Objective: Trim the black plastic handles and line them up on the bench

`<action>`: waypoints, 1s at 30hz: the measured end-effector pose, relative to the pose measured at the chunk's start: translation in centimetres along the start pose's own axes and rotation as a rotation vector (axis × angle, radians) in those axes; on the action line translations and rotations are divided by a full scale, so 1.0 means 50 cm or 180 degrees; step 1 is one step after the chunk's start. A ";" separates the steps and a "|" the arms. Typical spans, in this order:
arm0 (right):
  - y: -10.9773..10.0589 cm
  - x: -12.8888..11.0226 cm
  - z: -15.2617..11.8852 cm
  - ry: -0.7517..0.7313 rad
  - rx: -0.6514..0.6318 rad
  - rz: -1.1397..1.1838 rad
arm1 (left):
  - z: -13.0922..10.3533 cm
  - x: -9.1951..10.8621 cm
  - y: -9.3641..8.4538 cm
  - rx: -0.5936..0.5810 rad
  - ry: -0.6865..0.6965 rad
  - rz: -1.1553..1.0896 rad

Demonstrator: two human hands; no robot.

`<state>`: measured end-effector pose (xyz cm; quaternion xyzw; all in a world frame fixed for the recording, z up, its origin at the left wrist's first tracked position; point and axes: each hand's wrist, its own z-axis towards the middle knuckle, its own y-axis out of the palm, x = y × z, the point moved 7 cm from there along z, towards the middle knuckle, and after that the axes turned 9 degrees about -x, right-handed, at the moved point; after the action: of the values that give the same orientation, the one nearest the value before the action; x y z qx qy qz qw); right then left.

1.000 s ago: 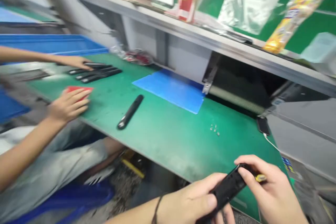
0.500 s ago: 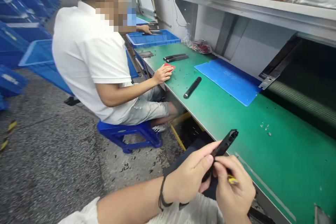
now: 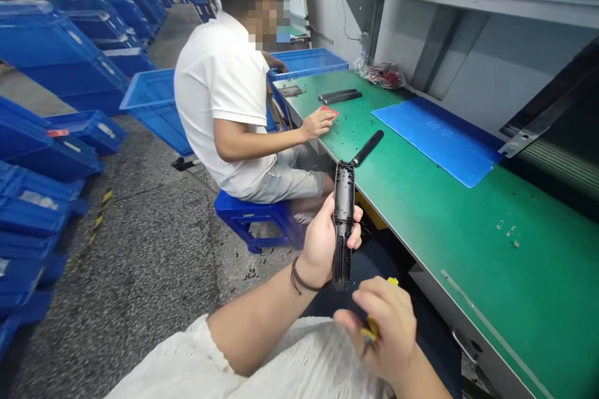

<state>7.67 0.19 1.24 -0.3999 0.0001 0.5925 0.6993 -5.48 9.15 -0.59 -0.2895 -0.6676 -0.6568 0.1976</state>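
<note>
My left hand (image 3: 322,240) is wrapped round a long black plastic part (image 3: 344,199), its hollow, ribbed inside facing me. Below and to the right of it, my right hand (image 3: 386,330) holds a small yellow tool (image 3: 369,331), mostly hidden by the fingers and slightly blurred. The two hands are apart. Beyond the black part's top end, a black handle-shaped piece (image 3: 367,148) lies on the green table (image 3: 449,224).
A person in a white shirt (image 3: 238,75) sits at the left on a blue stool (image 3: 253,215), one hand on a red piece (image 3: 330,112). A blue sheet (image 3: 440,137) and more black pieces (image 3: 341,96) lie on the table. Blue crates (image 3: 51,62) stand at left.
My right hand has come away from the black part and moved down. The part has turned more upright, its hollow side showing. The view has shifted, bringing more crates in at left.
</note>
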 end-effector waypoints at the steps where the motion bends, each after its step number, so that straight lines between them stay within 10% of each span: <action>1: 0.006 -0.014 -0.006 -0.0112 -0.0084 -0.0118 | -0.002 -0.010 0.009 -0.0007 0.0013 -0.0001; 10: -0.025 -0.024 -0.020 0.0007 -0.0256 -0.0328 | -0.001 -0.030 0.056 -0.0514 0.0199 0.0524; 20: -0.067 0.023 0.081 0.0982 -0.0038 0.0442 | -0.042 -0.036 0.053 -0.0696 0.0693 0.1095; 30: -0.079 0.038 0.072 0.1276 0.0198 0.0483 | -0.038 -0.046 0.045 -0.0855 0.0416 0.0832</action>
<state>9.82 3.87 5.01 -0.4868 0.1876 0.5519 0.6506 -2.51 6.92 -0.21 -0.3543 -0.5165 -0.7260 0.2838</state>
